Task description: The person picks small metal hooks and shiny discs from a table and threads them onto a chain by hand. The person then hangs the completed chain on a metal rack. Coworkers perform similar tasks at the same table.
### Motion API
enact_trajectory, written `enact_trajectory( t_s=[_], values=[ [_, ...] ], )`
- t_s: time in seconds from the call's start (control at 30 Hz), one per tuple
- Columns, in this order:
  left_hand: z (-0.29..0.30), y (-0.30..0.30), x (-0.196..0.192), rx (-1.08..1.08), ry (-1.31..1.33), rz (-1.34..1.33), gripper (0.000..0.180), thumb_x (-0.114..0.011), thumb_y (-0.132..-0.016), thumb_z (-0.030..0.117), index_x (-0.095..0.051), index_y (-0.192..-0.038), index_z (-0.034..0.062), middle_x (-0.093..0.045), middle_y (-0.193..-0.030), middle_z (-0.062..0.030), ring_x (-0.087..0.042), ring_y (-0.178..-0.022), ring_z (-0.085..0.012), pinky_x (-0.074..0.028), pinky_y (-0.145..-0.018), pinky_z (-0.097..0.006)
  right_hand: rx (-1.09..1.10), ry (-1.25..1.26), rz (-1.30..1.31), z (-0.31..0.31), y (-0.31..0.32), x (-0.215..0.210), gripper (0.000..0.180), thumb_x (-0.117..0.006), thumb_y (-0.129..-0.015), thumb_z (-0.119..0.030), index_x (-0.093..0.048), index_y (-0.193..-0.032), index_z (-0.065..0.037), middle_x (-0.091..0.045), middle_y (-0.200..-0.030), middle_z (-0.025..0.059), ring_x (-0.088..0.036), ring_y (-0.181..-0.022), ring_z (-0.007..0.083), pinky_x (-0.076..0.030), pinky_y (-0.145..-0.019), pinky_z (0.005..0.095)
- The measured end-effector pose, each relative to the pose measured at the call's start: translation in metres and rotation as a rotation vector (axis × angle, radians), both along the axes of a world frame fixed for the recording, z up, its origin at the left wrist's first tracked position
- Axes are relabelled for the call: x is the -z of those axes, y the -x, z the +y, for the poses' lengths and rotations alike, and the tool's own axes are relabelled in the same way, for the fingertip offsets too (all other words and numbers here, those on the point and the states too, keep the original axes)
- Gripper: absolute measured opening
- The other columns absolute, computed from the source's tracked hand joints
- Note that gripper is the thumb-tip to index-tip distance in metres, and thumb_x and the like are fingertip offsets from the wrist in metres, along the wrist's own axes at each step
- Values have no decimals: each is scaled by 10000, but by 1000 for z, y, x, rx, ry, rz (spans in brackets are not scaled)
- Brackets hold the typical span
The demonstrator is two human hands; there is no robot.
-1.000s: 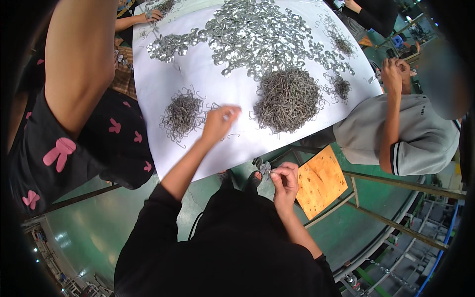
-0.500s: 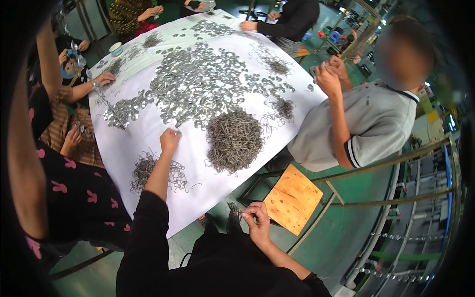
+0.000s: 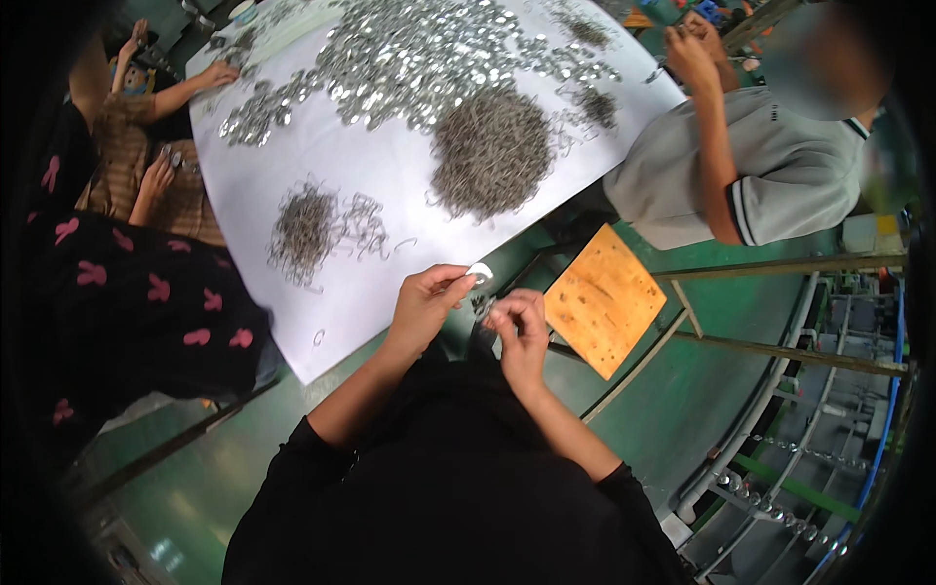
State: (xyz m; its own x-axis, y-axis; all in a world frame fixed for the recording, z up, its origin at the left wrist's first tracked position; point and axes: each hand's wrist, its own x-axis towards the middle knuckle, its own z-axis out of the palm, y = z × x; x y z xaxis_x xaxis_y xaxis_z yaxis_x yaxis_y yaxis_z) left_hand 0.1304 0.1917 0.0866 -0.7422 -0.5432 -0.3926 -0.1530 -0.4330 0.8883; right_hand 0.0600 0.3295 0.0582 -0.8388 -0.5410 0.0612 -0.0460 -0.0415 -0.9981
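Note:
In front of my body, just off the table's near edge, both hands are raised close together. My left hand [image 3: 425, 304] pinches a shiny, round silvery disc [image 3: 480, 273] between thumb and fingertips. Beside it on the right, my right hand [image 3: 522, 336] has its fingers closed on small wire hooks [image 3: 482, 306], which are partly hidden and blurred. Beyond the hands, a large heap of bent wire hooks [image 3: 492, 154] rests on the white-covered table [image 3: 361, 317]. Farther back spreads a wide pile of silvery discs [image 3: 419, 54]. A smaller pile of wire hooks [image 3: 302, 232] lies to the left.
A wooden stool [image 3: 606, 300] stands right of my hands, near a metal frame [image 3: 780, 265]. One person in a grey shirt [image 3: 741, 175] works at the right. Another in black clothing with pink shapes [image 3: 146, 283] is close on the left.
My left hand has come back from the table toward my right hand, now with a disc in its fingertips. The view has tilted down, so the table sits higher.

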Motion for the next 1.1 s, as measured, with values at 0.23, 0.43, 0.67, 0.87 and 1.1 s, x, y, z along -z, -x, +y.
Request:
enact_trajectory(
  t_s=[0.23, 0.43, 0.67, 0.87, 1.1],
  values=[
    [22, -23, -6, -127, 76, 14, 165, -678, -836, 99, -674, -967, -1, -662, -812, -28, -581, -684, -66, -489, -611, -209, -72, 23, -6, -7, -9, 1, 51, -642, -834, -61, -612, -875, -57, -470, -942, 42, -450, -793, 117, -378, -622, 218],
    [28, -37, -6, -184, 219, 48, 156, -678, -823, 64, -668, -962, -4, -665, -858, -56, -617, -713, -86, -508, -632, -221, -112, -8, -32, -9, -16, 11, 68, -652, -827, -72, -614, -882, -60, -482, -946, 43, -463, -801, 116, -383, -627, 215],
    [34, -63, 1, -166, 551, 16, 142, -658, -803, 5, -664, -944, -2, -636, -866, -73, -610, -696, -101, -487, -619, -214, -187, -93, -127, -12, 8, 18, 110, -595, -867, -94, -583, -966, -47, -533, -888, 25, -503, -713, 104, -436, -628, 227],
    [42, -80, 12, -169, 512, -12, 139, -641, -819, 29, -660, -954, -1, -648, -879, -93, -627, -719, -141, -493, -656, -243, -648, -336, 598, -121, 27, 40, 32, -620, -810, -93, -629, -840, -90, -573, -840, 100, -596, -724, 275, -496, -656, 340],
    [47, -93, 14, -290, 542, -57, 149, -654, -816, 40, -664, -961, 7, -649, -885, -88, -619, -732, -146, -495, -651, -239, -958, -683, 963, -220, 18, 66, 63, -614, -794, -127, -657, -838, -134, -601, -947, 87, -635, -815, 283, -508, -699, 392]
  ],
)
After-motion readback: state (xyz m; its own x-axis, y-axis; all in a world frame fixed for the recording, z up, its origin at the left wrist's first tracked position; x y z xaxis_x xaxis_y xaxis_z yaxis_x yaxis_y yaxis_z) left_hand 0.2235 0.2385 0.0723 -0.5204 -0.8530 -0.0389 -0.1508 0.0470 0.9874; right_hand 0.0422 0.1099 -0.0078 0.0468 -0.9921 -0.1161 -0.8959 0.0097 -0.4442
